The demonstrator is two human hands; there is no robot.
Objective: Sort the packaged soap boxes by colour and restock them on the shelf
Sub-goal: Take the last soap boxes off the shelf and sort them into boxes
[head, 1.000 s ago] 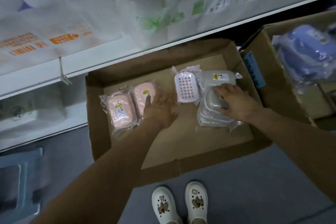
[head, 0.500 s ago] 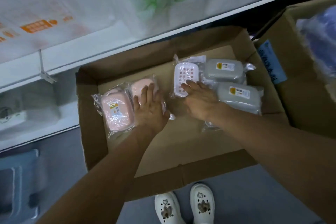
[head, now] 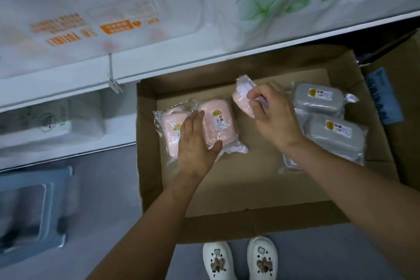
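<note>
Inside the open cardboard box (head: 250, 209) on the floor, the right hand (head: 276, 118) is lifting a wrapped pink soap box (head: 242, 101), its grip pinching the wrapper, tilted above the box floor. The left hand (head: 195, 145) is resting with fingers spread flat on two pink soap boxes (head: 217, 120) lying side by side, while grey soap boxes (head: 318, 98) are lying at the box's right, below the shelf (head: 159, 66).
</note>
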